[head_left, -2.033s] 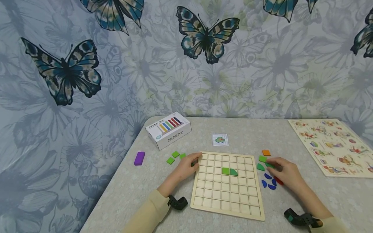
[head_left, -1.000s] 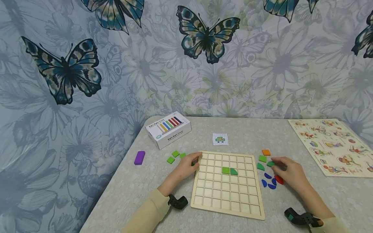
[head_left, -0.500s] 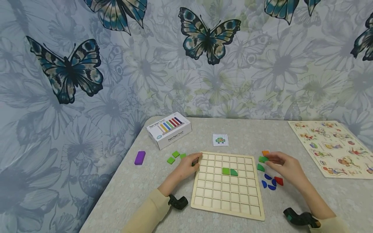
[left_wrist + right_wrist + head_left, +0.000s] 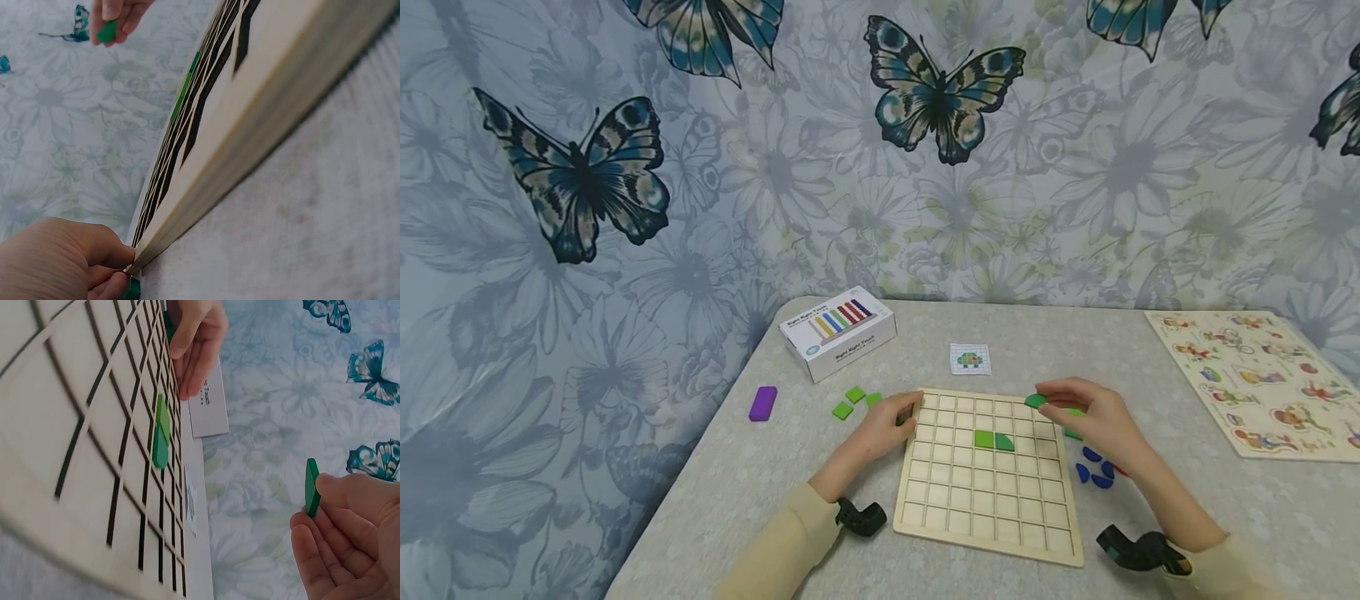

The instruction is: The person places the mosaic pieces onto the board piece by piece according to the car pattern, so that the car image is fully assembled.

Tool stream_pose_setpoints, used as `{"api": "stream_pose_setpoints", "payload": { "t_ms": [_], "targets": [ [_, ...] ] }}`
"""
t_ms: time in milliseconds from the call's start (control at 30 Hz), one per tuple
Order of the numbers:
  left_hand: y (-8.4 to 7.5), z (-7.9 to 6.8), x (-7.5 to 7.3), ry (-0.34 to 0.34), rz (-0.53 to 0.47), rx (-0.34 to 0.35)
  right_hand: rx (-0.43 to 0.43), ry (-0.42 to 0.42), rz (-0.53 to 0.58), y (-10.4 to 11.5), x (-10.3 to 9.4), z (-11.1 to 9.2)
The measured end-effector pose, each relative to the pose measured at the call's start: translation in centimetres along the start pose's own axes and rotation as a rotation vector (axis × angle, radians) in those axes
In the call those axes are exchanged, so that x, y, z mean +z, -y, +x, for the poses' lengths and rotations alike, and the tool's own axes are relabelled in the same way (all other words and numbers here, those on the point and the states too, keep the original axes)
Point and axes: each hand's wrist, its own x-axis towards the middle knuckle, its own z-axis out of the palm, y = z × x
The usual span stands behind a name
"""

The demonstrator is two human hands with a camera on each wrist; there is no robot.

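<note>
The wooden grid board point(image 4: 982, 502) lies flat on the table and is nearly all bare cells. Past its far left corner is the white toy box point(image 4: 853, 346). The left hand point(image 4: 883, 427) grips the board by that corner, thumb at the edge and fingers curled beneath; a bit of green shows by those fingertips, and whether it is held I cannot tell. The right hand point(image 4: 1093, 414) is raised over the board's far right corner, pinching a dark green rounded tile point(image 4: 311, 487) between thumb and fingers. Just beyond the board's far edge lies the pattern card point(image 4: 970, 359), showing a small, mostly green figure. Seated in the board's far half, side by side, are a light green square tile point(image 4: 984, 439) and a dark green quarter-circle tile point(image 4: 1004, 442). Blue half-round pieces point(image 4: 1102, 481) wait off its right edge.

The step in hand seems to be bringing the third tile in to copy the card. The next move likely calls for checking the card, turning the tile's curve the right way and lowering it squarely into a cell.
</note>
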Motion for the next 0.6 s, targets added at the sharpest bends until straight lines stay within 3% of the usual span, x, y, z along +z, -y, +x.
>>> {"api": "stream_pose_setpoints", "payload": {
  "t_ms": [300,600],
  "targets": [
    [0.0,0.0,0.0,0.002,-0.005,-0.008,-0.050,0.094,0.118,1.1,3.0,1.6],
    [-0.2,0.1,-0.2,0.006,0.004,-0.002,-0.014,0.166,0.164,1.8,5.9,2.3]
  ]
}}
